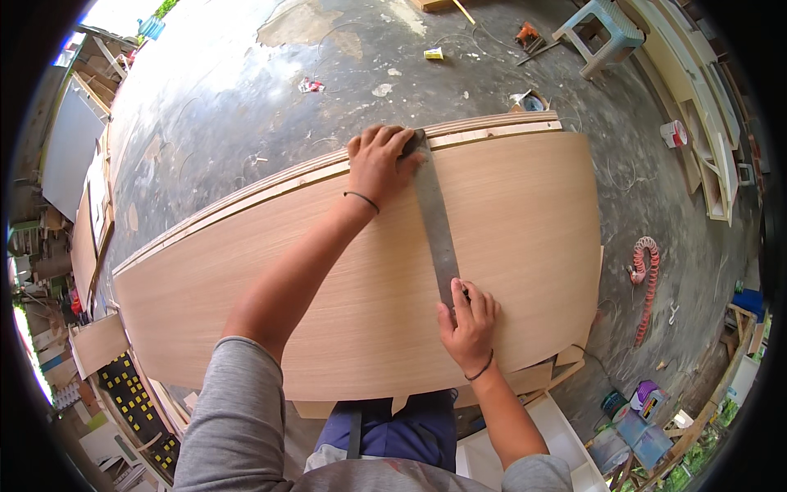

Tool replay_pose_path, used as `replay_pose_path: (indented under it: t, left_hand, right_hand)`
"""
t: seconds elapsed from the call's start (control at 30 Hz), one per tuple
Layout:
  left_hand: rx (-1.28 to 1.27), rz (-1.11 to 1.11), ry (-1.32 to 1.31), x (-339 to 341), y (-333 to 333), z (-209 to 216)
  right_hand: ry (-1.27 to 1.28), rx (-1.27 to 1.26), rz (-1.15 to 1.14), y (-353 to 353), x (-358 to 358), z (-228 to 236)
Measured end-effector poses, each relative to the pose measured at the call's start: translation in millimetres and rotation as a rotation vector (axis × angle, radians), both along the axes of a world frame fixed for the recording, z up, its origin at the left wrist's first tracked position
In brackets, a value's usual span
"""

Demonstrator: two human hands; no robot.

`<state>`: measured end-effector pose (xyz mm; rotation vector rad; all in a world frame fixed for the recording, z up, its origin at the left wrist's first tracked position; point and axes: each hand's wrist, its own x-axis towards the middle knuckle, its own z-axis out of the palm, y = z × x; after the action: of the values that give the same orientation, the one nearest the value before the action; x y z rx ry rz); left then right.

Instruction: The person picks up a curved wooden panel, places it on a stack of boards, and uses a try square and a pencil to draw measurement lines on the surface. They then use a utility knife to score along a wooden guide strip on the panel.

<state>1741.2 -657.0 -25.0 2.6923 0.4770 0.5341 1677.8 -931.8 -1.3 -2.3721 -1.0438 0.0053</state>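
Note:
A large light-brown wood-faced panel [525, 213] lies in front of me, with layered pale strips along its far edge. Across it runs a grey metal square [441, 238], its dark head against that far edge. My left hand [382, 164] is closed around the head of the square, wrist over the panel. Beside the blade's near end, my right hand [471, 326] rests on the panel with its fingers pinched. A small dark tip shows between the right fingers, but most of that thing is hidden.
A pale blue plastic stool [602, 37] stands on the dark floor at the far right. A coiled red hose [648, 287] lies right of the panel. Containers [639, 435] crowd the near right corner. Boards [78, 197] lean at the left.

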Motion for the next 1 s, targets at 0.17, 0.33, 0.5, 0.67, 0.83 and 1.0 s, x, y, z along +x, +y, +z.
replay_pose_path:
  t: [0.17, 0.33, 0.5, 0.67, 0.83, 1.0]
  left_hand:
    - [0.082, -0.005, 0.007, -9.4, -11.7, -2.0]
    - [0.032, -0.024, 0.011, -8.9, -8.4, -1.6]
    - [0.118, 0.021, 0.080, -6.4, -21.9, -4.9]
    - [0.083, 0.067, 0.055, -9.2, -31.4, -7.2]
    - [-0.055, 0.036, -0.132, -20.4, 1.9, -1.8]
    - [-0.151, -0.082, -0.142, -46.0, 44.7, 0.1]
  right_hand:
    - [-0.003, -0.003, -0.006, -0.4, 0.5, -0.4]
    - [0.003, -0.006, -0.004, 0.9, -0.5, -0.5]
    - [0.017, -0.016, -0.007, 2.1, -2.5, -1.8]
    - [0.028, -0.001, -0.004, 3.1, -1.9, -1.3]
    - [0.039, -0.027, 0.018, -0.3, -0.6, -0.3]
    - [0.048, -0.022, 0.021, -1.7, 0.2, 0.7]
